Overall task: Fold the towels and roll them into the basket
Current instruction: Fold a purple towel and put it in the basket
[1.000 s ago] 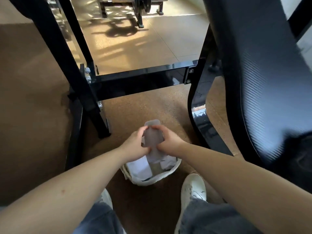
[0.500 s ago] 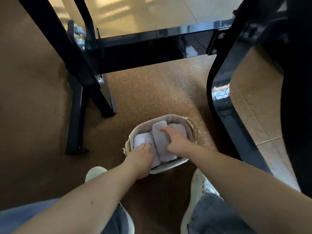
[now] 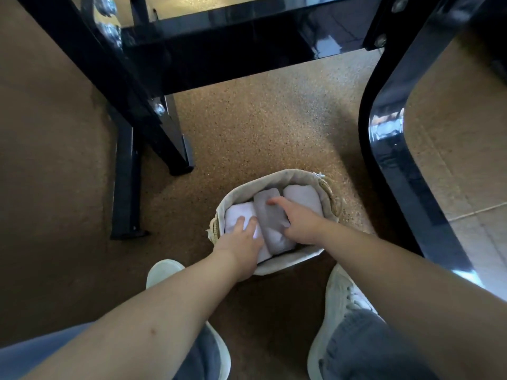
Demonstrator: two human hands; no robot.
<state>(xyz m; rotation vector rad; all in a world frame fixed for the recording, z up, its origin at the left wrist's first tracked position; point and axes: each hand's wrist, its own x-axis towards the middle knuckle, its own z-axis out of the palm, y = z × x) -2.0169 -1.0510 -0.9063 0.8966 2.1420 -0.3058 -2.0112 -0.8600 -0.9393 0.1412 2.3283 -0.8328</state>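
Tucking step, by judgement: grey rolled towel (image 3: 270, 218) sat between left white rolled towel (image 3: 238, 212) and right white rolled towel (image 3: 301, 193) inside round cloth-lined woven basket (image 3: 299, 175) on speckled brown floor (image 3: 260, 119). The left hand (image 3: 244, 237) rested flat-fingered on the left white roll; the right hand (image 3: 299, 220) pressed the grey one, fingers extended, gripping nothing. Next move would call for lifting both hands off cleanly. No writing legible.

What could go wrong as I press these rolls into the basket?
The grey towel sits wedged between the left white towel and the right white towel; it may spring up once the right hand lifts.
The left hand presses close to the near rim of the basket, which could tip it.
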